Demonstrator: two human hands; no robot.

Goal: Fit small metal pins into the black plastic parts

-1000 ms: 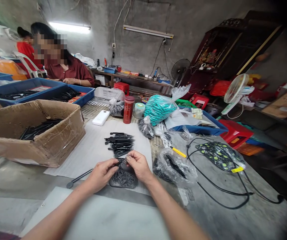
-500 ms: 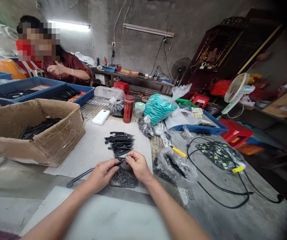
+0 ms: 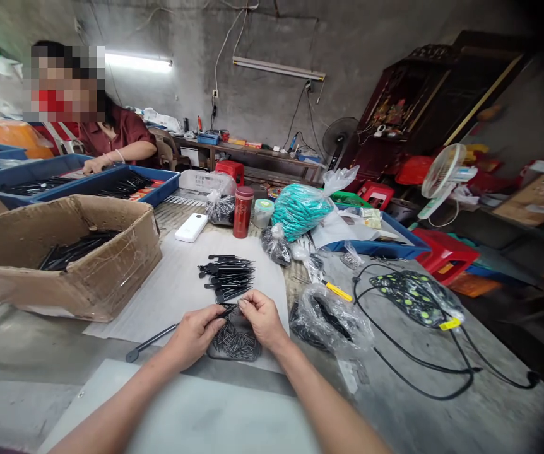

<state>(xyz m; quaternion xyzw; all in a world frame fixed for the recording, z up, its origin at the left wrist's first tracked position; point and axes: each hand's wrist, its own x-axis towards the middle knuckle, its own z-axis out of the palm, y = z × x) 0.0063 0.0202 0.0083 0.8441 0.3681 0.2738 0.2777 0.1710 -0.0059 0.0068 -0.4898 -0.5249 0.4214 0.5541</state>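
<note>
My left hand [image 3: 200, 333] is closed on a slim black stick with a flat rounded end [image 3: 132, 355]. The stick slants from lower left, passes behind my hand, and its dark tip emerges toward my right fingers. Thumb and forefinger of my right hand [image 3: 263, 316] are pinched together close to that tip; whatever is between them is too small to make out. Below both hands sits a shallow clear tray [image 3: 257, 357] of short metal pins [image 3: 235, 340]. Just beyond my fingers lies a pile of similar black sticks [image 3: 227, 274] on a white sheet [image 3: 182, 268].
A cardboard box [image 3: 111, 277] of black sticks stands left. Behind are blue trays [image 3: 168, 186], a co-worker [image 3: 125, 135], a white power bank [image 3: 191, 227], a red flask [image 3: 242, 213] and a bag of teal pieces [image 3: 300, 211]. Right are a plastic bag [image 3: 357, 328] and black cables [image 3: 409, 359].
My hands stay close together at nearly the same spot, and the view has shifted slightly. The co-worker's hand has come down from chest height to the blue tray.
</note>
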